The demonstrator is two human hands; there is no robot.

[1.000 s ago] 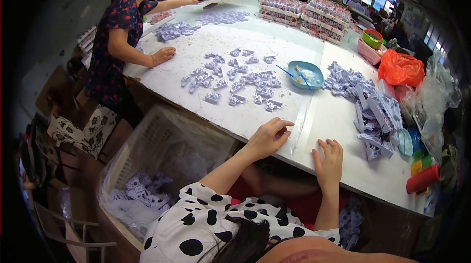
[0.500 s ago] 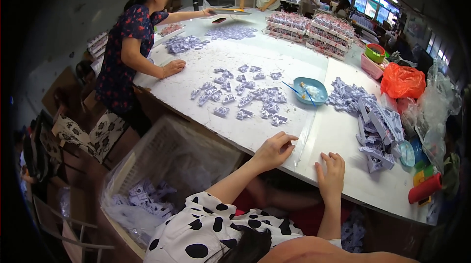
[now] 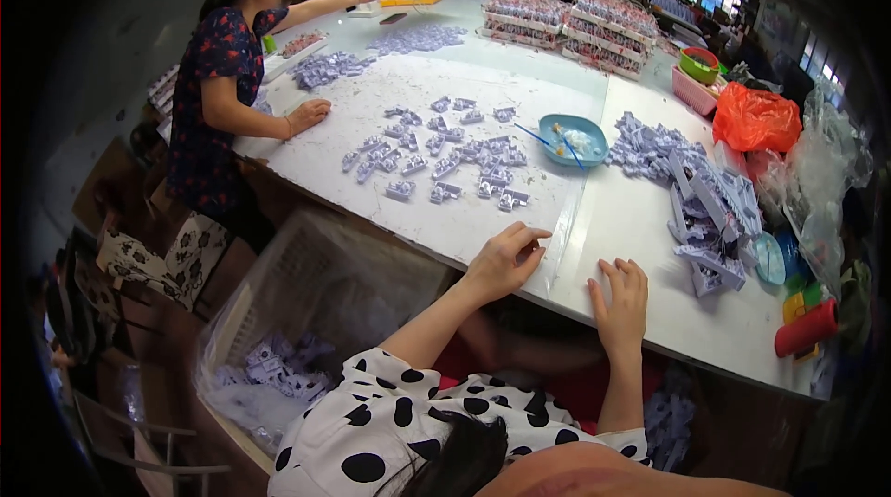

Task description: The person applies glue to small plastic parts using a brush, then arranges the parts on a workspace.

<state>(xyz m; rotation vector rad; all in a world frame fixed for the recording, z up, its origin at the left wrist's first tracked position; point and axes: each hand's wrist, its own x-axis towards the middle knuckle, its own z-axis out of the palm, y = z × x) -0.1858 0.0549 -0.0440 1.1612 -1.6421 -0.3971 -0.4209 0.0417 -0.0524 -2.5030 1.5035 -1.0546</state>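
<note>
Parts [image 3: 436, 165], grey-white, lie scattered on the table [image 3: 371, 93] ahead and left of the left grip [image 3: 506, 260], and that grip is empty, thumb and fingers parted at the near edge! Over to the right grip [image 3: 620, 302]: empty too, fingers spread on the tabletop.

Ahead of both sits one blue bowl [image 3: 560, 159] with two blue sticks [image 3: 531, 133], standing between the scattered parts and a heaped pile [image 3: 691, 177] ahead and right of the right grip. Crowding in beyond that pile: one red bag [image 3: 756, 116], one clear bag [image 3: 826, 191], one pink basket [image 3: 693, 94], one green bowl [image 3: 698, 70]. One red roll [image 3: 806, 328] lies right of the right grip.

Low and left of the left grip, one crate [image 3: 288, 284], more parts inside! Far ahead, two stacks of trays [image 3: 608, 33]. Two co-workers [image 3: 218, 70] at the table: one well left of the left grip, one at the far end.

Scattered parts? More than twenty, overlapping too closely for an exact count.
</note>
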